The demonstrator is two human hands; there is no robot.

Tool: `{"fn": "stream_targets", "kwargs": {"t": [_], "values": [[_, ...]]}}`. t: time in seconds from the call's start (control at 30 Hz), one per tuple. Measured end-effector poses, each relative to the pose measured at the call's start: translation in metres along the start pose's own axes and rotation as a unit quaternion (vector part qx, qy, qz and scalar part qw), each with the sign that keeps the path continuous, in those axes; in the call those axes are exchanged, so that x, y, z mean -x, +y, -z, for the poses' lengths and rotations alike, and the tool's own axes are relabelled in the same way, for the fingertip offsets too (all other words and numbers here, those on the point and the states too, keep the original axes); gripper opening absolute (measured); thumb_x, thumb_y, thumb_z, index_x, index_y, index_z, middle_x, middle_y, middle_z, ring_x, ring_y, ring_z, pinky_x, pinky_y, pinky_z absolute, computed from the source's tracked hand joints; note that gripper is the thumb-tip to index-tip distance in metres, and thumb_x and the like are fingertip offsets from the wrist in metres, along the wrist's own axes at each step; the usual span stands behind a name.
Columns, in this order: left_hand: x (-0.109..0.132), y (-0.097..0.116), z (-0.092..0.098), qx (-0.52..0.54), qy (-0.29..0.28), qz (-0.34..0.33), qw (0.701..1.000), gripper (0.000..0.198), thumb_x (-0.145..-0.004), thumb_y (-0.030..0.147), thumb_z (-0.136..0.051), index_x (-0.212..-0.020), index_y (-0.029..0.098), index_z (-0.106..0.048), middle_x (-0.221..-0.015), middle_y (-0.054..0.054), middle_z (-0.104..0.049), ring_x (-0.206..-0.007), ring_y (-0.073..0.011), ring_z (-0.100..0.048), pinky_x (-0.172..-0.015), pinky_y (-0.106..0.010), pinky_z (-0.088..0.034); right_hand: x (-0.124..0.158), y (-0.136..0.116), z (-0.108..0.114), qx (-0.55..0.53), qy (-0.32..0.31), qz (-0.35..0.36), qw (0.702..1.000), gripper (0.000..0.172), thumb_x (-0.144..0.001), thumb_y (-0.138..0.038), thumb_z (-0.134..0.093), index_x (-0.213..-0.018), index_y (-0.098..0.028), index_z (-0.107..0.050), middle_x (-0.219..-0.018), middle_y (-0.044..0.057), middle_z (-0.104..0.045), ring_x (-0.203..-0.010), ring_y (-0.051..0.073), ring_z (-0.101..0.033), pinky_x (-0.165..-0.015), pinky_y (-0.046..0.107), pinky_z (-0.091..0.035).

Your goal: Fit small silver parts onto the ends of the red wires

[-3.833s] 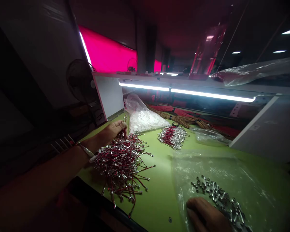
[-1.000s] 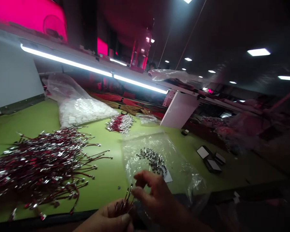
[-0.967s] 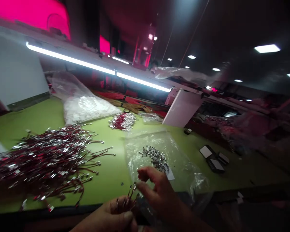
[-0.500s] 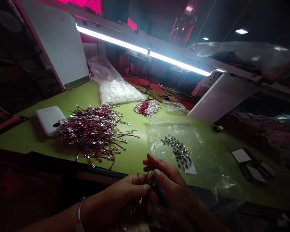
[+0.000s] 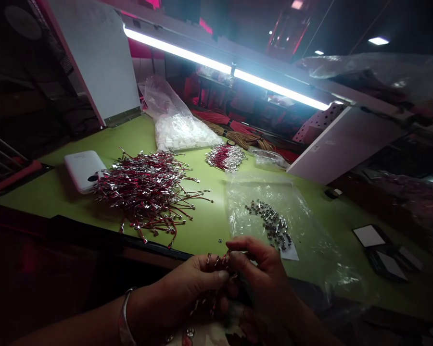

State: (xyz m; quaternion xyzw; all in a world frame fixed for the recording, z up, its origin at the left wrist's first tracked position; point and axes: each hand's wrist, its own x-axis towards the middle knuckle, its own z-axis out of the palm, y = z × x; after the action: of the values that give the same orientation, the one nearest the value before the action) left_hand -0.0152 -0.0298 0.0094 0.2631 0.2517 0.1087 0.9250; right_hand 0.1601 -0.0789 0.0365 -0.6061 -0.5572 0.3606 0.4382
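My left hand, with a bangle on its wrist, is closed round several short wires with metal terminals. The terminals stick out above its fingers, and more wire ends hang below. Thumb and forefinger of my right hand pinch at the terminal end of this bunch, touching the left fingertips. What exactly the right fingertips grip is partly hidden. Beyond my hands lies a big loose pile of red wires with terminals. A flat plastic bag bears small metal parts just past my right hand.
A white power-bank-like box touches the pile's left side. Behind are a bag of white pieces, a neat wire bundle and long cable bundles. Dark cases lie right. A lit tube lamp crosses above.
My right fingers have drawn in from a more spread pose to a pinch at the terminals. More terminals show above my left fingers. The view has shifted slightly.
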Motion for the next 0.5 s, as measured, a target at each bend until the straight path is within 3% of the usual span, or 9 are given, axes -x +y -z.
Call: {"fn": "stream_targets", "kwargs": {"t": [0.07, 0.13, 0.23, 0.5], "values": [[-0.0003, -0.0004, 0.0011, 0.007, -0.001, 0.001, 1.000, 0.017, -0.082, 0.023, -0.075, -0.094, 0.011, -0.071, -0.082, -0.007, -0.069, -0.054, -0.0088, -0.063, -0.051, -0.018, -0.047, -0.0025, -0.0019, 0.0008, 0.021, -0.011, 0.037, 0.999, 0.004, -0.086, -0.021, -0.068, -0.087, -0.022, -0.071, -0.089, 0.002, -0.072, -0.084, 0.019, -0.067, -0.076, 0.031, -0.053], [-0.0007, 0.0001, 0.0018, 0.026, 0.001, -0.003, 1.000, 0.014, -0.084, 0.024, -0.073, -0.090, 0.011, -0.071, -0.079, -0.006, -0.069, -0.054, -0.0094, -0.063, -0.053, -0.019, -0.049, -0.0048, -0.0024, 0.0023, 0.030, -0.009, 0.067, 0.997, 0.007, -0.086, -0.016, -0.067, -0.082, -0.022, -0.069, -0.088, 0.001, -0.070, -0.084, 0.018, -0.065, -0.078, 0.031, -0.051], [-0.0004, 0.0018, 0.0019, 0.052, 0.003, -0.008, 0.999, 0.017, -0.088, 0.028, -0.068, -0.087, 0.011, -0.070, -0.075, -0.007, -0.069, -0.053, -0.0111, -0.063, -0.054, -0.023, -0.051, -0.0063, -0.0022, 0.0049, 0.033, 0.008, 0.087, 0.996, 0.009, -0.086, -0.015, -0.067, -0.084, -0.023, -0.071, -0.100, 0.003, -0.070, -0.098, 0.020, -0.065, -0.088, 0.033, -0.050], [-0.0008, 0.0004, 0.0048, 0.077, -0.013, 0.000, 0.997, 0.017, -0.078, 0.017, -0.077, -0.093, 0.010, -0.072, -0.078, -0.006, -0.069, -0.060, -0.0099, -0.065, -0.062, -0.019, -0.049, 0.0035, 0.0066, 0.0035, 0.054, -0.023, 0.026, 0.998, 0.022, -0.090, -0.019, -0.061, -0.107, -0.025, -0.074, -0.128, 0.007, -0.066, -0.123, 0.025, -0.059, -0.108, 0.044, -0.045]]}}
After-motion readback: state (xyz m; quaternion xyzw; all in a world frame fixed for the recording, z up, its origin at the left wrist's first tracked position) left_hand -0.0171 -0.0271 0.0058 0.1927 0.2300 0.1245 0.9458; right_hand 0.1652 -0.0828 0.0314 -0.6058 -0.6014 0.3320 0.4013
